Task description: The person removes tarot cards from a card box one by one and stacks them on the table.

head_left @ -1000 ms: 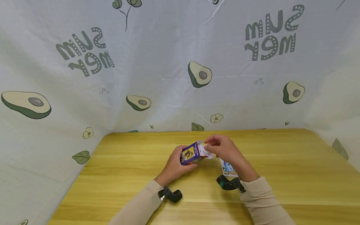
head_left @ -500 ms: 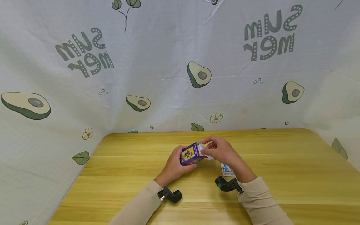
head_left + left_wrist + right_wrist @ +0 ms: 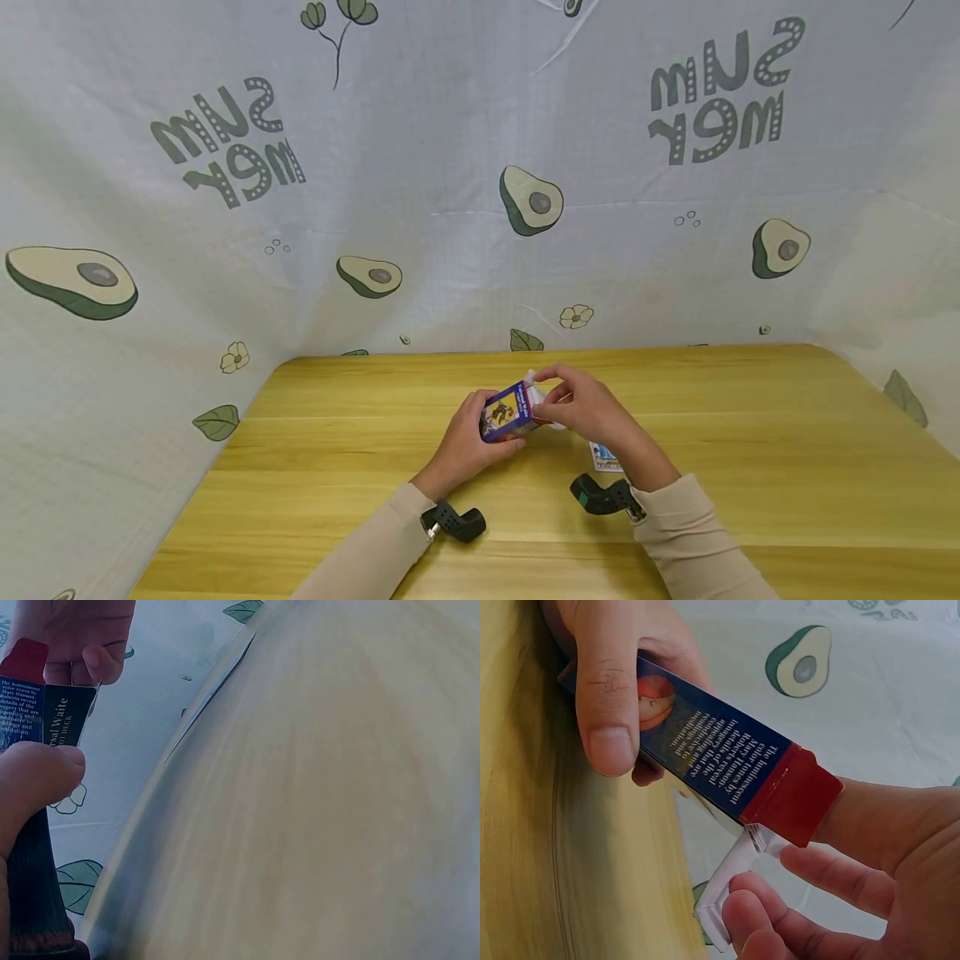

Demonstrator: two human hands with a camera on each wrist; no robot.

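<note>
My left hand [image 3: 468,442] grips a blue tarot deck box [image 3: 504,412], tilted above the table with its mouth toward the right. In the left wrist view the thumb lies along the printed face. At that mouth is my right hand [image 3: 588,408], thumb and forefinger bent and touching the flaps. The right wrist view has a red side flap [image 3: 799,796] sticking out and a pale lid flap [image 3: 731,889] hanging down, with the right fingertips against it. The right thumb's tip is hidden behind the box there. A picture card [image 3: 604,457] lies on the table, partly under the right forearm.
The wooden table [image 3: 360,467] spreads out on both sides of the hands. A white cloth [image 3: 435,167] printed with avocados hangs behind and along the sides. Each wrist carries a black camera mount, such as the left mount [image 3: 459,521].
My right hand has moved slightly left, closer to the box's mouth. A pale flap now stands up at the mouth's far edge. The left hand and the box have stayed nearly still.
</note>
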